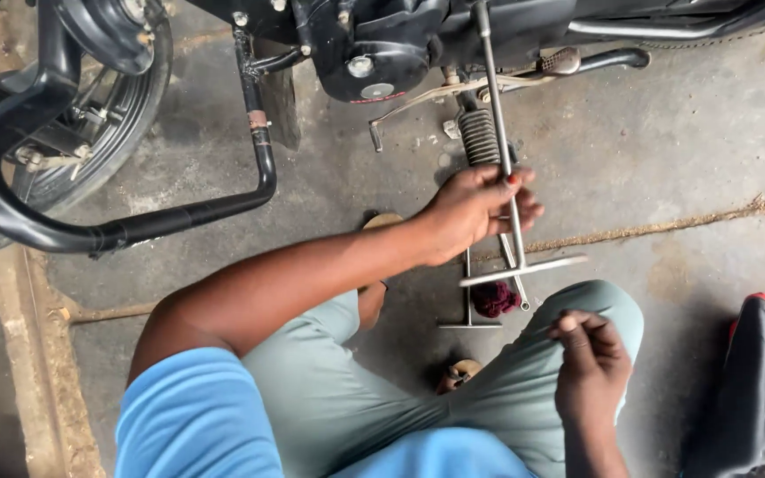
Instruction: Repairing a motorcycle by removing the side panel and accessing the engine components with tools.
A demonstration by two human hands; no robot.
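Left hand: you gripped the T-handle wrench shaft, closed
Right hand: fingers curled, perhaps pinching something small
Technique: you did well keeping the shaft square to the engine

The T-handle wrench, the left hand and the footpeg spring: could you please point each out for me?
T-handle wrench (494, 97), head view, on its long shaft.
Left hand (471, 211), head view, on its back.
Footpeg spring (479, 137), head view, on its coils.

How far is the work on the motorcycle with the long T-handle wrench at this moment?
Done: the T-handle wrench is already set up against the engine of the motorcycle. In hand: the left hand grips its shaft, and the right hand rests over the knee, pinching something too small to tell. Left: a second T-handle wrench and a dark red rag lie unused on the floor.
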